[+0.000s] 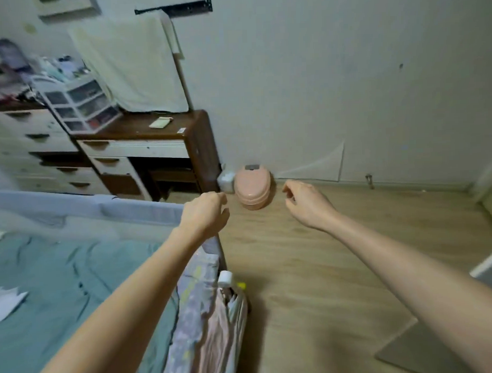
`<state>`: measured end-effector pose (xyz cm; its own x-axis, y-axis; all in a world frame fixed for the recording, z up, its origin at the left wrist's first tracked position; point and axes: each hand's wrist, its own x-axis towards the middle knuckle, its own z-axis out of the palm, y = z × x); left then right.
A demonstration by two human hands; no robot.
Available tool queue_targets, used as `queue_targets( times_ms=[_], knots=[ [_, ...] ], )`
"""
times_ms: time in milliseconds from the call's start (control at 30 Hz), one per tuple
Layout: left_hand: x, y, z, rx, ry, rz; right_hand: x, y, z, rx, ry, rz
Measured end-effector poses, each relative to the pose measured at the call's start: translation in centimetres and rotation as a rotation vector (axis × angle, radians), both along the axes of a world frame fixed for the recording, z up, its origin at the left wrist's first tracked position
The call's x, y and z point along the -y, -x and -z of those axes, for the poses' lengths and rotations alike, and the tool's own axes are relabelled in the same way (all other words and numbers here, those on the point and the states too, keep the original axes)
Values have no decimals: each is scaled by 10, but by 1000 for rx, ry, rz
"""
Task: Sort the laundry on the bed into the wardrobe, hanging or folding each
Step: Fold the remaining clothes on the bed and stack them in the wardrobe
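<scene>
Laundry (5, 302), white pieces, lies on the bed (75, 276) at left. Left hand (205, 213) and right hand (307, 205) hover over the floor (325, 267), fingers loosely curled, holding nothing.

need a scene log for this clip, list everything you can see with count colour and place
bed: one, teal sheet, lower left
white laundry pieces: two, on the bed at the left edge
bed rail: one, grey-blue, along the bed's far side
desk: one, dark brown with cream drawers, against the wall
cream cloth: one, hanging above the desk
drawer organiser: one, clear plastic, on the desk's left end
pink lidded container: one, on the floor by the wall
bottle: one, white cap, beside the bed's edge
floor: light wood, right half
left hand: loosely curled, empty, above the bed's corner
right hand: loosely curled, empty, above the floor
</scene>
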<state>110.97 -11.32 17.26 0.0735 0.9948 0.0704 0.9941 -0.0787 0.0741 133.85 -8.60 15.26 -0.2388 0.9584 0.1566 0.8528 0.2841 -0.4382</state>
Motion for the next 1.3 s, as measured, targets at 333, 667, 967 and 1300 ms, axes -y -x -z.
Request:
queue_targets(
  times_ms=[333, 667, 967, 1300],
  knots=[
    [-207, 12, 25, 1, -28, -121, -244, 37, 13, 85, 0, -147],
    [-394, 83, 29, 69, 61, -355, -478, 135, -3, 168, 44, -452],
    [-505, 256, 59, 53, 201, -638, -617, 331, 10, 209, 38, -736],
    [-515, 430, 52, 148, 89, -1010, -681, 578, 9, 231, 93, -1102]
  ],
)
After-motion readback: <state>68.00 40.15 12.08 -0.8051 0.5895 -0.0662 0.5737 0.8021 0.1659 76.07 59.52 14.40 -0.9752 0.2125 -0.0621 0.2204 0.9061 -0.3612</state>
